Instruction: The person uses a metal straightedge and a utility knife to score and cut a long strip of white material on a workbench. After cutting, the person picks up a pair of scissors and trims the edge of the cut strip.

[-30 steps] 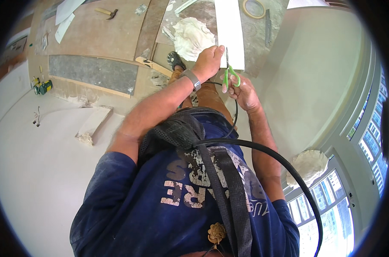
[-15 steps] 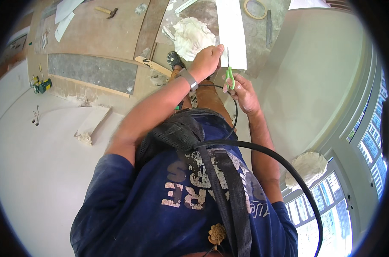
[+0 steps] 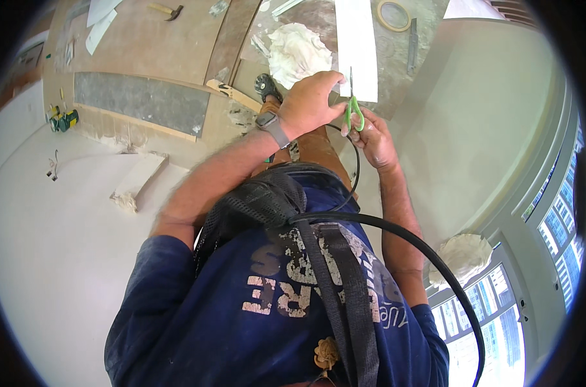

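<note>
Green-handled scissors [image 3: 353, 115] are in my right hand [image 3: 375, 138], their blades pointing away from me and looking partly parted at the handles. The blade tip overlaps the near end of a long white strip [image 3: 357, 45], perhaps paper; whether they touch I cannot tell. Just left of the scissors, my left hand [image 3: 311, 103] is open, with thumb and fingers apart and nothing visible between them. A watch is on my left wrist. Beyond that hand lies a crumpled off-white cloth-like bundle [image 3: 298, 53].
A tape roll [image 3: 378, 18] and a flat grey tool [image 3: 412, 48] lie right of the strip. A hammer [image 3: 170, 11] rests on brown boards at far left. A black cable [image 3: 422, 238] loops across my front. Pale walls stand on both sides, with windows at lower right.
My left hand has opened, its thumb now apart from the fingers, and turned so the watch face shows. My right hand has brought the scissors slightly away from me and to the right.
</note>
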Demonstrator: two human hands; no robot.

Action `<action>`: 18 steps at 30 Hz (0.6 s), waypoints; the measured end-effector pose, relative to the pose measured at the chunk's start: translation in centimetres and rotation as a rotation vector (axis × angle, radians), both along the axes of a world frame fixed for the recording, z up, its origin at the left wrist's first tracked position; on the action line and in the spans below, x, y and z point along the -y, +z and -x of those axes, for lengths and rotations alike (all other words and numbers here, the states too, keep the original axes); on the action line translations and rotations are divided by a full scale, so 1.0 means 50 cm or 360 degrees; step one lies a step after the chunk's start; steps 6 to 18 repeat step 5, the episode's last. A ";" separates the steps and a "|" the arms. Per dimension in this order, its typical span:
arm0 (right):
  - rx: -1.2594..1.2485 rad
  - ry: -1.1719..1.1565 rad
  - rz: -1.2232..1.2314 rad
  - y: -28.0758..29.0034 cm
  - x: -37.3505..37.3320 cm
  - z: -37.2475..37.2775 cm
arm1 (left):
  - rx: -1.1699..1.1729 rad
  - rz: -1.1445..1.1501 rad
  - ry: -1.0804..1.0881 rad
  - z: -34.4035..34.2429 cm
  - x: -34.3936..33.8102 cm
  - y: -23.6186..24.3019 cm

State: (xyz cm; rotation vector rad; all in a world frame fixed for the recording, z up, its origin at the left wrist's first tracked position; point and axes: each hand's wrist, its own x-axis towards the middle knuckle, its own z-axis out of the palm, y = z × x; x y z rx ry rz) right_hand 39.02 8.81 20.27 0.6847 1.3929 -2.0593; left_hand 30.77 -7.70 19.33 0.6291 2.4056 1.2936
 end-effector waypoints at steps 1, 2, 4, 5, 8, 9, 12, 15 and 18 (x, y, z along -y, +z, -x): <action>0.0008 -0.0005 0.0010 -0.003 -0.002 0.000 | -0.0041 0.0034 -0.0001 -0.001 0.000 -0.005; 0.0014 0.0014 0.0023 -0.006 -0.003 0.001 | -0.0076 0.0051 -0.0030 -0.002 0.002 -0.010; 0.0025 0.0046 0.0045 -0.010 -0.006 0.001 | -0.0147 0.0080 -0.0090 -0.004 0.005 -0.022; 0.0039 0.0038 0.0074 -0.011 -0.006 0.003 | -0.0145 0.0077 -0.0090 -0.005 0.005 -0.024; 0.0039 0.0038 0.0074 -0.011 -0.006 0.003 | -0.0145 0.0077 -0.0090 -0.005 0.005 -0.024; 0.0039 0.0038 0.0074 -0.011 -0.006 0.003 | -0.0145 0.0077 -0.0090 -0.005 0.005 -0.024; 0.0039 0.0038 0.0074 -0.011 -0.006 0.003 | -0.0145 0.0077 -0.0090 -0.005 0.005 -0.024; 0.0039 0.0038 0.0074 -0.011 -0.006 0.003 | -0.0145 0.0077 -0.0090 -0.005 0.005 -0.024; 0.0039 0.0038 0.0074 -0.011 -0.006 0.003 | -0.0145 0.0077 -0.0090 -0.005 0.005 -0.024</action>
